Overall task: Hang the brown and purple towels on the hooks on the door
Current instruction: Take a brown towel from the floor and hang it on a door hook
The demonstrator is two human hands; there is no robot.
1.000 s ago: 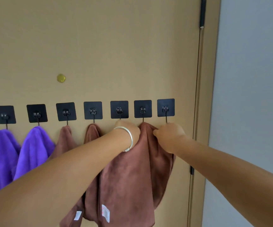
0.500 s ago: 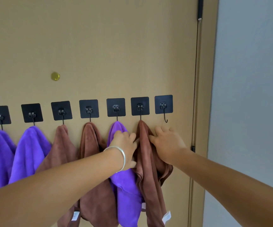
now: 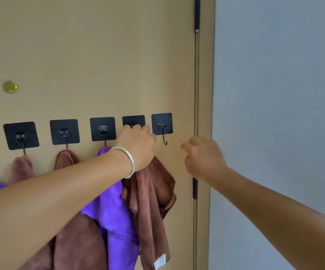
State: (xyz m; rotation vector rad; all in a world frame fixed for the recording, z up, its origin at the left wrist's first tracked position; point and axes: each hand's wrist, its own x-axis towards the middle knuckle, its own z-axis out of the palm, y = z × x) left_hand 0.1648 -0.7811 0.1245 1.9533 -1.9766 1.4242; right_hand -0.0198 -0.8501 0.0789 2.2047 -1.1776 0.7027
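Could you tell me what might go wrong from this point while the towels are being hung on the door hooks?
1. The left hand covers the second hook from the right, so whether the brown towel is caught on it cannot be seen; if not, it may slip off on release.
2. That towel hangs bunched against the purple towel; tugging one could drag the other off.
3. The rightmost hook is bare, and the right hand holds nothing.

Soft matt cloth towels [image 3: 150, 201] hang from thin metal hooks [image 3: 164, 140] on a smooth matt door [image 3: 99, 55].
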